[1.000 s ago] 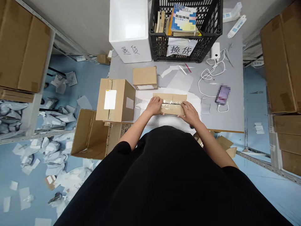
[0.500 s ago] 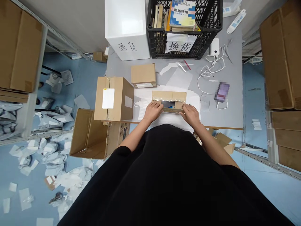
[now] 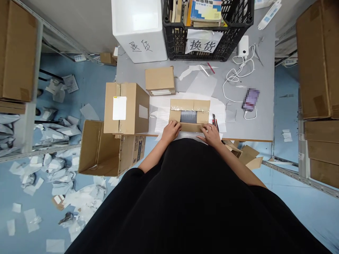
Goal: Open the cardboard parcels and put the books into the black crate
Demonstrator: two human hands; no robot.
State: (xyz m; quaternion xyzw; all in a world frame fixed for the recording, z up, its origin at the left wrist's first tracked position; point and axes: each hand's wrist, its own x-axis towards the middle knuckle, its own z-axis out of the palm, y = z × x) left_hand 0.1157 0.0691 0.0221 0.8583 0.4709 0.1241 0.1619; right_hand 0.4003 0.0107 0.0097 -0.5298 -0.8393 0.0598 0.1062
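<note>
The left grip [image 3: 171,131] and the right grip [image 3: 210,135] both lie on the near edge of a flat cardboard carton [image 3: 190,106], fingers over a taped strip of card, and the view does not settle whether they are clenched or only resting there. The carton sits directly ahead of both grips, its taped top cut back to an opening between them that shows a dark grey item [image 3: 188,116]. Under the carton and the grips spreads a white plastic sheet [image 3: 162,120]. Just beyond the right grip's fingertips, beside the carton, lie slim dark tools with a touch of red [image 3: 214,121], too small to name. Left of the left grip stands a larger taped carton [image 3: 126,108] with a white label, and a small closed carton [image 3: 160,80] sits ahead of it. Past the left grip, below the counter [image 3: 261,123] edge, stands an open carton [image 3: 99,150]. Far ahead of the grips are a black plastic crate [image 3: 208,35] of books with a paper sign, a white bin [image 3: 139,30] with handwritten characters, and, ahead and right of the right grip, a white power bank [image 3: 243,46] with a white cable [image 3: 235,79].
</note>
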